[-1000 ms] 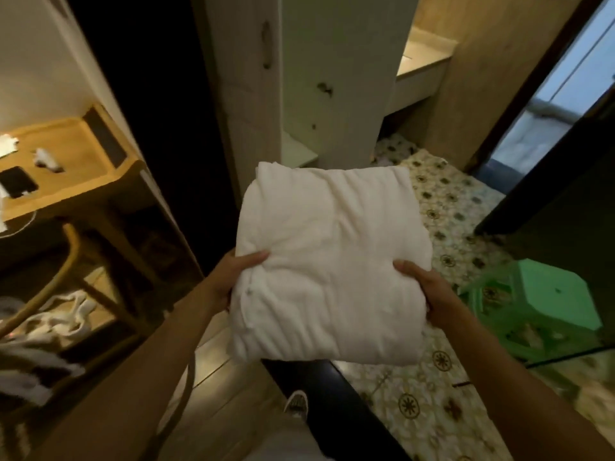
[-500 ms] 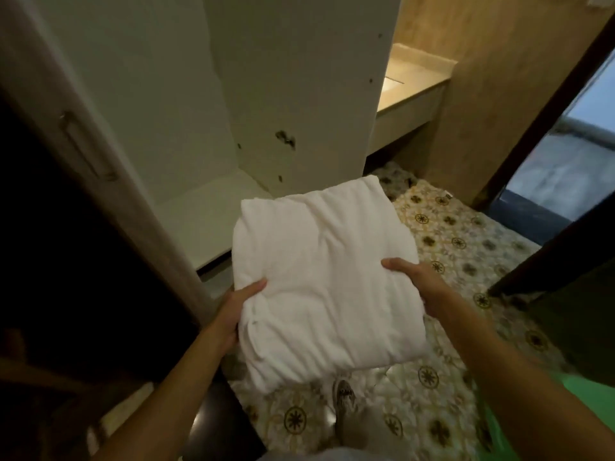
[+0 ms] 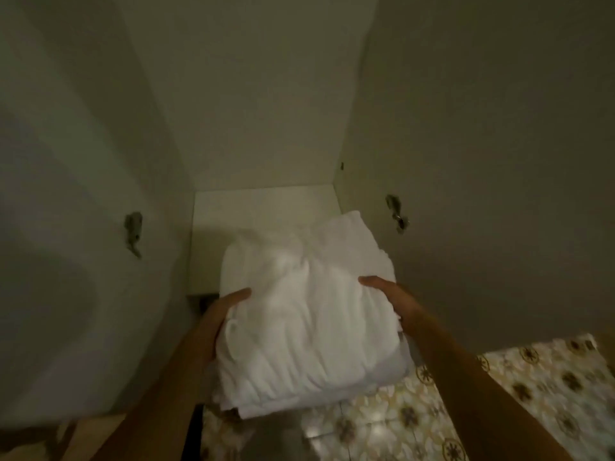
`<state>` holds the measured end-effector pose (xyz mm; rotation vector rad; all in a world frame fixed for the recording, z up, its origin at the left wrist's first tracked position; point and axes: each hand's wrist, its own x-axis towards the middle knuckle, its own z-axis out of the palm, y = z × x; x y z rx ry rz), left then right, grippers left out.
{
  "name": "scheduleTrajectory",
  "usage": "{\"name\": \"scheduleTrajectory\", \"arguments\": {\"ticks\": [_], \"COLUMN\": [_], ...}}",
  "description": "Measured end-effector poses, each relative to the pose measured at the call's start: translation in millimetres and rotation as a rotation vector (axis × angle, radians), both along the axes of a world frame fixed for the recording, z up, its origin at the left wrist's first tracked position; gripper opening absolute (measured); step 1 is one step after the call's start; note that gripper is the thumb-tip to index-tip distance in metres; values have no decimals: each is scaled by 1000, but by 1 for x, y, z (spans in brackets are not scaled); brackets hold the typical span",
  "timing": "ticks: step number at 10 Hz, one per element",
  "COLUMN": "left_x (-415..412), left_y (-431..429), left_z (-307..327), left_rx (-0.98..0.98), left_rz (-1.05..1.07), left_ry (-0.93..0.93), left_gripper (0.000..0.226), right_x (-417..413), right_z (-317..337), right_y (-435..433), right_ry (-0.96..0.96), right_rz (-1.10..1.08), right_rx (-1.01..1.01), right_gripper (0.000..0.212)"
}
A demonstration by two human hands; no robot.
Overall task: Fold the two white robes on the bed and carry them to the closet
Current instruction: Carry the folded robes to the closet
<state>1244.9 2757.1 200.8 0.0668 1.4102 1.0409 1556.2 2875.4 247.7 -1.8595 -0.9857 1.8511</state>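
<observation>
1. My left hand [image 3: 229, 302] and right hand [image 3: 387, 291] are clamped on opposite sides of the folded white robes [image 3: 309, 314], thumbs on top.
2. I hold the bundle in the air, its far end over the front edge of the closet shelf [image 3: 263, 207]; I cannot tell if it touches.
3. Folding and carrying look done; what remains is setting the bundle down on the shelf and letting go.
4. Patterned floor tiles [image 3: 532, 394] lie below, right.

The folded robes [image 3: 311, 314] have moved from beside the closet to over its shelf [image 3: 263, 211], seemingly not yet resting.
</observation>
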Motion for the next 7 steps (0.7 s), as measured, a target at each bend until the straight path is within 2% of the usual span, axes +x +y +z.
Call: {"name": "scheduleTrajectory", "arguments": {"ticks": [1, 2, 3, 4, 5, 6, 7], "left_x": [-43, -93, -138, -171, -183, -180, -166], "left_y": [85, 183, 266, 325, 352, 354, 348], "left_z": [-33, -84, -144, -206, -269, -311, -319], "left_rx": [-38, -95, -134, -120, -170, -301, -372], "left_rz": [67, 84, 68, 29, 14, -101, -205], "left_ry": [14, 33, 142, 253, 389, 649, 810], "left_gripper": [67, 68, 69, 80, 65, 68, 81], "right_x": [-47, -99, -138, -163, -174, -175, -182], "right_z": [-38, -98, -173, -254, -323, -360, -350], "right_y": [97, 203, 292, 352, 368, 364, 359], "right_ry": [16, 21, 60, 103, 80, -38, -179], "right_rz": [39, 99, 113, 102, 76, 20, 67], "right_rx": [-51, -75, -70, -59, -39, -13, 33], "right_gripper": [50, 44, 41, 62, 93, 117, 109]}}
